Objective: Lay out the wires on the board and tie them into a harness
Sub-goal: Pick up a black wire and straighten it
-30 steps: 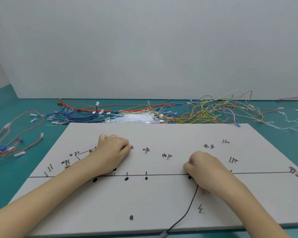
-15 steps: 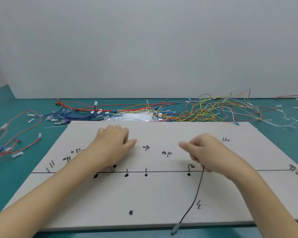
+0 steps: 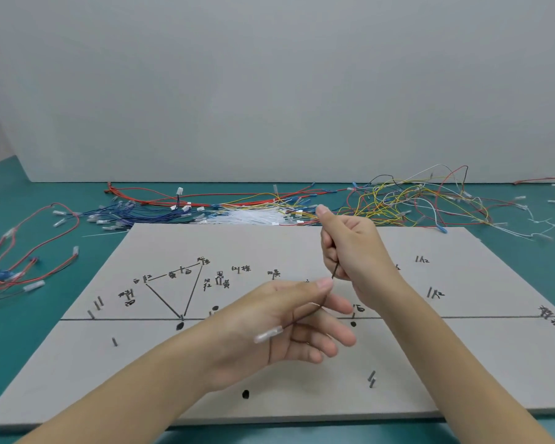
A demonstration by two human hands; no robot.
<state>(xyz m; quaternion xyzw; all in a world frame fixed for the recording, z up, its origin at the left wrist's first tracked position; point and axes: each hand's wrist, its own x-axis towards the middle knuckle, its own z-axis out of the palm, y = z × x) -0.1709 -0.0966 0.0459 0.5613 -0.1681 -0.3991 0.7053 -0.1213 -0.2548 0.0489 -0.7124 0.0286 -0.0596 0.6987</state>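
grey board (image 3: 302, 395), teal table (image 3: 45, 341), plain white wall (image 3: 269, 91)

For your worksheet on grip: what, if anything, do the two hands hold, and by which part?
Both hold one dark wire. The left hand pinches it near its clear-sleeved end; the right hand grips it farther along.

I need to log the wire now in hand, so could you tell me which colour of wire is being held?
The dark wire, stretched between the left hand and right hand above the board; the red wires, blue wires and yellow wires lie untouched.
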